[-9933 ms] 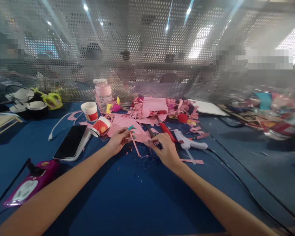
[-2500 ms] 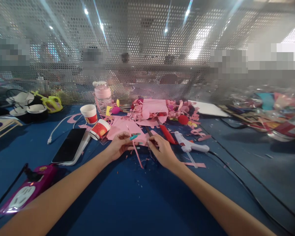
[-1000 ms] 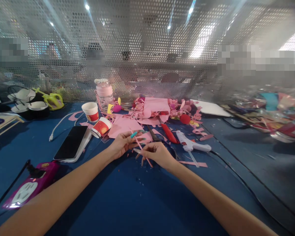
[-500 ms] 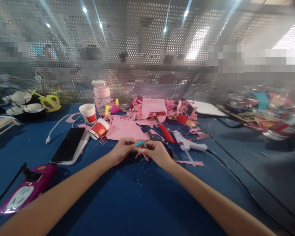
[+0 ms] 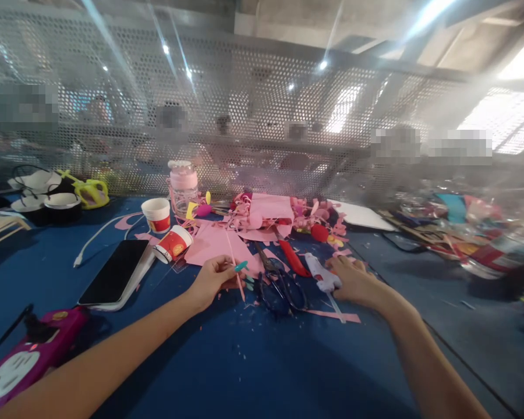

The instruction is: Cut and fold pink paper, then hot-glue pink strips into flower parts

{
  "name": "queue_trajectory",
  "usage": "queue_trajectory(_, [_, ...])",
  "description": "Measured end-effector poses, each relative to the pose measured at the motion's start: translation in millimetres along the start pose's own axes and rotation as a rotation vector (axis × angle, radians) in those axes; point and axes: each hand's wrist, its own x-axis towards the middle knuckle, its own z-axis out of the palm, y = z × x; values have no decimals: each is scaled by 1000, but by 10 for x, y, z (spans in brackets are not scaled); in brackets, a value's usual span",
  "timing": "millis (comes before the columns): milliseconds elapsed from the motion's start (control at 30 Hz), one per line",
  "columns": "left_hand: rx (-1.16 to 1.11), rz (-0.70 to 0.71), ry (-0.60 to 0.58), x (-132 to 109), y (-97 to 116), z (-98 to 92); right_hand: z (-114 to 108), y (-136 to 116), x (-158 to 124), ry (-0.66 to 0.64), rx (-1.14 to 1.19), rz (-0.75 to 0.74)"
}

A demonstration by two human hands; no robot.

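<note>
My left hand (image 5: 213, 282) pinches a thin pink paper stick (image 5: 240, 286) between thumb and fingers, over the front of the pink paper sheet (image 5: 212, 241). Long teal nails show at its fingertips. My right hand (image 5: 353, 282) lies over the handle of a white glue gun (image 5: 321, 272), its fingers curled round it and hiding most of the handle. A clear glue stick (image 5: 336, 308) juts from the gun toward me. Between my hands rest dark-handled scissors (image 5: 282, 288) and a red-handled tool (image 5: 294, 259).
Behind are pink paper scraps (image 5: 271, 209) and a clear jar (image 5: 184, 186). To the left are an upright paper cup (image 5: 156, 215), a tipped paper cup (image 5: 173, 244), a phone (image 5: 117, 270) and a purple power strip (image 5: 48, 337). A perforated metal screen (image 5: 262, 105) stands at the back.
My hands have parted. The right has moved rightward from the left onto the glue gun, while the left keeps the pink stick. The scissors now show fully; the view has tilted up.
</note>
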Motion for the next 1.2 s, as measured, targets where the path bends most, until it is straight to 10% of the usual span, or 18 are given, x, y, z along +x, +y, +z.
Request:
queue_trajectory(300, [133, 37, -55, -16, 9, 4, 78, -117, 105, 63, 28, -93])
queue_trajectory(600, [253, 73, -23, -5, -16, -12, -85, -293, 74, 555, 215, -103])
queue_trajectory(1200, [257, 59, -98, -28, 25, -14, -135, -707, -97, 679, 596, -317])
